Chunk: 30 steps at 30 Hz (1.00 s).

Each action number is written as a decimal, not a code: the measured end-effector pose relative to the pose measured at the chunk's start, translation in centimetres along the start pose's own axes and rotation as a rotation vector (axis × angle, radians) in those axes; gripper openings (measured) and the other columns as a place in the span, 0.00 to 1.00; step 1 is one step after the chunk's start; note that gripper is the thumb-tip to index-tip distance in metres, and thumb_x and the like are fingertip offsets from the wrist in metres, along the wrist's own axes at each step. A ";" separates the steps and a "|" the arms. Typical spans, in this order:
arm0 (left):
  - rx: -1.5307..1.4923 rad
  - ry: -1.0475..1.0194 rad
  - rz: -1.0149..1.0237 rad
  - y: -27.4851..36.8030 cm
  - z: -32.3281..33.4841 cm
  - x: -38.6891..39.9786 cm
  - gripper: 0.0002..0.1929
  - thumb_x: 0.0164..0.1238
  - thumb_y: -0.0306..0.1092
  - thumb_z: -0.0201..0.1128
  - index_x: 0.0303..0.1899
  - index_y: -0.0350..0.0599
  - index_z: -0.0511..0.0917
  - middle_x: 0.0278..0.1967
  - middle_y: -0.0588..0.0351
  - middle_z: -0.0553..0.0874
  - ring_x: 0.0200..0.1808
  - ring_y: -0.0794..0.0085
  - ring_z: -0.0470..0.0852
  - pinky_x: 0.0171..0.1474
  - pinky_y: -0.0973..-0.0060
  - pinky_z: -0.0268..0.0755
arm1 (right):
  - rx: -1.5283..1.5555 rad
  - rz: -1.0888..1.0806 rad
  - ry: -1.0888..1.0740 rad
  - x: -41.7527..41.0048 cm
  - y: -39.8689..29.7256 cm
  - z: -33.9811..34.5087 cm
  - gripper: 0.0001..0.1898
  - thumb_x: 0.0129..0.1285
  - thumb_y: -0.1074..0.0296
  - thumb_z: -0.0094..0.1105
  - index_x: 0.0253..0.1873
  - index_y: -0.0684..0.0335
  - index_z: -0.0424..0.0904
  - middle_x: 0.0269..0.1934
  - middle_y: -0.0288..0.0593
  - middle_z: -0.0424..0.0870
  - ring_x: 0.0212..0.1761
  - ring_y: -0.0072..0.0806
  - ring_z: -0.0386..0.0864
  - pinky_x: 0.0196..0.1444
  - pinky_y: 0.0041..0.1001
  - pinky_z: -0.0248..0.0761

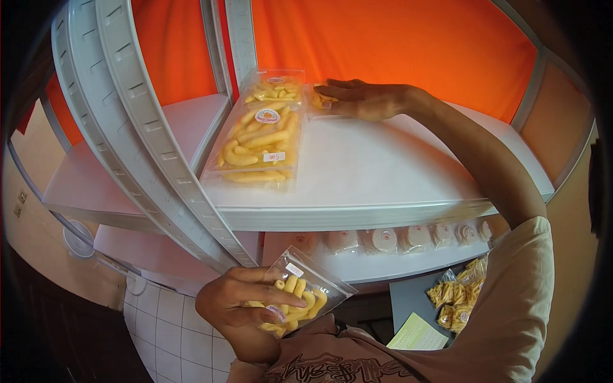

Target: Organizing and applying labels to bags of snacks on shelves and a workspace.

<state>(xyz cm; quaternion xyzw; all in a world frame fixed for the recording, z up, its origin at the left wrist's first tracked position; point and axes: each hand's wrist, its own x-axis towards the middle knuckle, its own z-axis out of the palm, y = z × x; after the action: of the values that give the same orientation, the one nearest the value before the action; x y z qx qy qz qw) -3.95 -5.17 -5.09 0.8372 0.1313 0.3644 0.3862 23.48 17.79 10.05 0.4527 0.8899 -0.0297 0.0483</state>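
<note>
My left hand [239, 304] holds a clear zip bag of yellow stick snacks [299, 301] by its side, low in front of my chest. Two fingers lie across the bag, which bears a white label and a round sticker. At the back of the white shelf [383, 163], my right hand [371, 100] has its fingers and thumb around another clear snack bag [322, 99], mostly hidden beneath it. Left of that hand, several similar bags [261, 136] lie flat and overlapping in a row from back to front.
Grey slotted uprights [143, 119] stand left of the bags. Orange cloth [383, 48] hangs behind the shelf. A lower shelf holds several packs of round white items [383, 239]. At lower right are more snack bags [457, 294] and a green-yellow sheet [419, 332] on a grey surface.
</note>
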 end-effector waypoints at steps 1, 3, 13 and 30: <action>0.018 -0.051 0.019 0.2 -0.2 0.4 0.18 0.73 0.37 0.64 0.57 0.33 0.83 0.45 0.38 0.82 0.41 0.55 0.84 0.46 0.67 0.75 | -0.001 -0.031 0.010 0.3 0.3 0.1 0.46 0.70 0.23 0.25 0.83 0.50 0.41 0.83 0.46 0.41 0.85 0.42 0.34 0.84 0.48 0.31; 0.035 -0.038 0.024 0.6 -0.5 1.2 0.18 0.73 0.35 0.64 0.57 0.33 0.83 0.46 0.38 0.82 0.42 0.55 0.84 0.46 0.68 0.76 | -0.002 -0.068 0.021 0.5 0.6 0.2 0.46 0.70 0.23 0.24 0.83 0.49 0.42 0.83 0.46 0.41 0.85 0.42 0.34 0.84 0.47 0.31; 0.241 0.351 -0.052 3.6 3.1 7.7 0.19 0.60 0.23 0.66 0.54 0.29 0.81 0.48 0.41 0.84 0.48 0.65 0.85 0.52 0.72 0.75 | 0.153 -0.112 0.647 -8.6 -1.7 -4.8 0.31 0.79 0.41 0.40 0.72 0.59 0.70 0.65 0.52 0.77 0.68 0.41 0.74 0.69 0.38 0.67; 0.363 0.683 0.071 6.7 4.2 13.4 0.37 0.64 0.32 0.75 0.68 0.36 0.60 0.56 0.47 0.78 0.49 0.76 0.81 0.41 0.83 0.75 | 1.366 -0.068 0.529 -19.5 -4.2 1.4 0.34 0.65 0.72 0.66 0.71 0.71 0.59 0.43 0.51 0.87 0.41 0.27 0.87 0.36 0.22 0.81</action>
<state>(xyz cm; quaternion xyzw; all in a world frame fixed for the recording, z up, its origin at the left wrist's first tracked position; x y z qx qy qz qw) 8.01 -5.20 4.88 0.7264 0.2857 0.6061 0.1528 31.59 -0.41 10.86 0.3458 0.6685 -0.4689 -0.4622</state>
